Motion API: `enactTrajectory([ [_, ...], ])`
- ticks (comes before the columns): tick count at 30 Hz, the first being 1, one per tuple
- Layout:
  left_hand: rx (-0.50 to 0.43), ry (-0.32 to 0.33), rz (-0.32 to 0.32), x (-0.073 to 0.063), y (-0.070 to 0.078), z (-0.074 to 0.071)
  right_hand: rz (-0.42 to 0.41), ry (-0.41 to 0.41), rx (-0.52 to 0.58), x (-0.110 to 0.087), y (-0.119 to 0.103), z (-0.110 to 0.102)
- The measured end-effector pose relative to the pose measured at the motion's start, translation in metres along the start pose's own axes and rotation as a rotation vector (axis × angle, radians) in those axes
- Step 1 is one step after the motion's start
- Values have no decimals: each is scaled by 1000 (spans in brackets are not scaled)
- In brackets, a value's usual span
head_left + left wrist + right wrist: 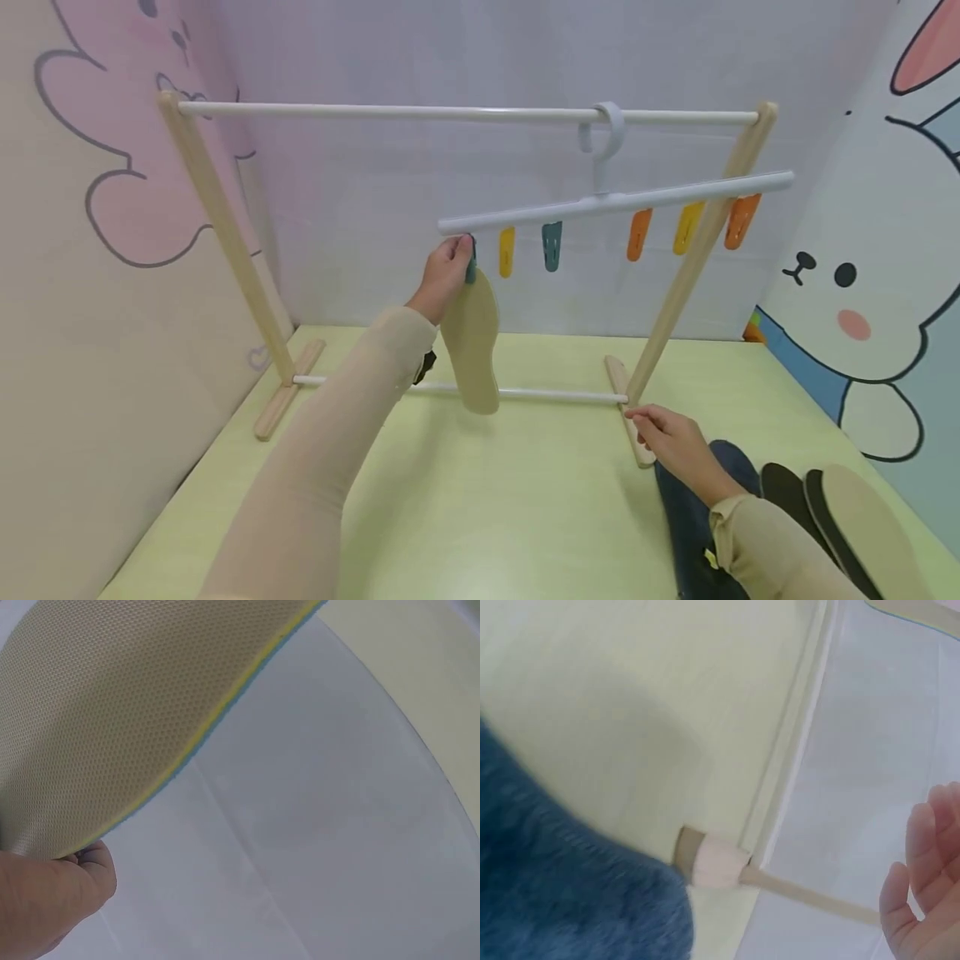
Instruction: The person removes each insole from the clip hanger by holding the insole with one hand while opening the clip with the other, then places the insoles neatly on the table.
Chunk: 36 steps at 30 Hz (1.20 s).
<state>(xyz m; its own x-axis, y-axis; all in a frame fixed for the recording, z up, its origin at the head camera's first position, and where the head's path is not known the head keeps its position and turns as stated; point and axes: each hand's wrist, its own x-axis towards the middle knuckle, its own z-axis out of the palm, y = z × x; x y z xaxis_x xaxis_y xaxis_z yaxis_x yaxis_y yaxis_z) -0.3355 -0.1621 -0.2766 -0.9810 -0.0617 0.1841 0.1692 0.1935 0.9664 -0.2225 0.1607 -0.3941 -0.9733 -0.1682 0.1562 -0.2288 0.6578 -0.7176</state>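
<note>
A beige insole point(474, 346) hangs upright below the left end of the white hanger point(540, 215). At its top is a dark green clip point(471, 265), which my left hand point(444, 275) pinches between thumb and fingers. In the left wrist view, the insole point(142, 705) shows a mesh face and a yellow and blue edge beside the hand point(56, 896); the clip is hidden there. My right hand point(678, 442) is held above the dark blue insoles point(678, 533), near the rack's right foot, fingers loosely bent with nothing in them.
The hanger hooks on the top bar point(390, 111) of a wooden rack, tilted, left end lower. Orange clips point(639, 235), yellow clips point(507, 252) and another green clip point(552, 247) hang along it. Black insoles point(795, 500) and a beige insole point(862, 517) lie at the table's right.
</note>
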Motion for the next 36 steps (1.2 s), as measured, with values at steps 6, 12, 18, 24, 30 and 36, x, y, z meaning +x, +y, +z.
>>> enactTrajectory([
  [6,-11,-32,-14,-3,0,2,-45,-11,25,11,-13,9],
  [12,-41,-85,-101,-9,2,2,-69,-18,72,22,-33,22],
  [18,-65,-136,-130,-13,5,5,-132,-24,80,32,-44,32],
  [24,-51,-142,-115,-17,7,7,-164,-53,50,40,-54,34],
  [30,-41,-158,-103,-20,8,9,-175,-71,50,45,-67,39],
  [36,-52,-149,-112,-22,8,11,-168,-77,91,53,-78,49],
])
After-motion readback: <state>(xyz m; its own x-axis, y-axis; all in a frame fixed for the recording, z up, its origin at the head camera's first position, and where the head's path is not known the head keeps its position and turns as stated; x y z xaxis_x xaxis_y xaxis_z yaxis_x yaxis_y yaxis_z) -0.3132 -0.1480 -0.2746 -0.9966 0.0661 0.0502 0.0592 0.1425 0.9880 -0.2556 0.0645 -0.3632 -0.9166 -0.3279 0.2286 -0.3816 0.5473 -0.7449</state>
